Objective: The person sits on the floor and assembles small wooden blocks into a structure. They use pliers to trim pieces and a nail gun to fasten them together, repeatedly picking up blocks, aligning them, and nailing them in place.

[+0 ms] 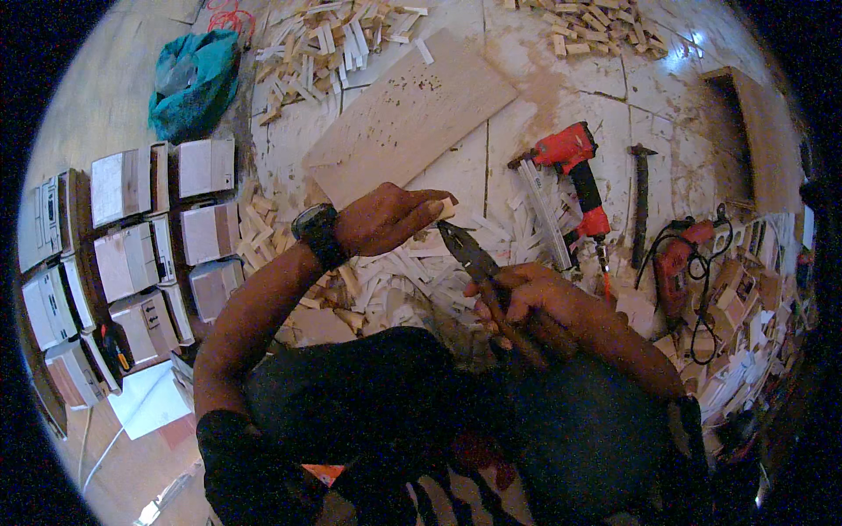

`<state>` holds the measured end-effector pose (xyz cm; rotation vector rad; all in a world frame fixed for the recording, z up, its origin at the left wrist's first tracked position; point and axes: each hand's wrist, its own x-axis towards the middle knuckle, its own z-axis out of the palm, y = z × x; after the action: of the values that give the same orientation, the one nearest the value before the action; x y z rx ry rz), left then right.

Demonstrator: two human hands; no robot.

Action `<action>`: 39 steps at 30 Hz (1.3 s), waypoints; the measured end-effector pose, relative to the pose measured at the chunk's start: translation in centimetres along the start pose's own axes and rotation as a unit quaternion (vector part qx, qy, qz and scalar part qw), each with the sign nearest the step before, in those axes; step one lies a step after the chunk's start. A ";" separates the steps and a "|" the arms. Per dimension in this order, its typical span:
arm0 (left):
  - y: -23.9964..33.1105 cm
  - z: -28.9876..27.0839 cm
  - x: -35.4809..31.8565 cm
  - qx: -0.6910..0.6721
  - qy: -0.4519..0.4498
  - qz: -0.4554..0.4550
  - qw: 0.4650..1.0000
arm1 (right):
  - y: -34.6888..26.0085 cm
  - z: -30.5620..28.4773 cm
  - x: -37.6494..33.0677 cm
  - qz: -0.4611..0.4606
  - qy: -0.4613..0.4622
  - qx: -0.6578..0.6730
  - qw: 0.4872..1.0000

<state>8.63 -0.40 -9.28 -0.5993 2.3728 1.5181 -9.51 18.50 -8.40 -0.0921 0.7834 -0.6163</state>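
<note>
Left wrist: black wristwatch, broad strap, rounded case. Black sleeves end near the elbows. Dark, plain cloth covers the legs. Left hand, right hand: bare.

pale wood block, dark pliers, red-and-black nail gun

Wood block: partly covered by left hand
Pliers: handles partly behind right hand
Wood piles: cut off at top
</note>
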 end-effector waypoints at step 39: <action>-1.5 2.8 1.8 0.165 0.289 0.187 0.924 | -0.2 -0.6 0.2 -0.031 0.012 -0.085 0.996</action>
<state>7.79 1.24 -12.47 -0.5969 3.2646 1.1148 -9.85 18.33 -8.91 -0.2663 0.8582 -0.6088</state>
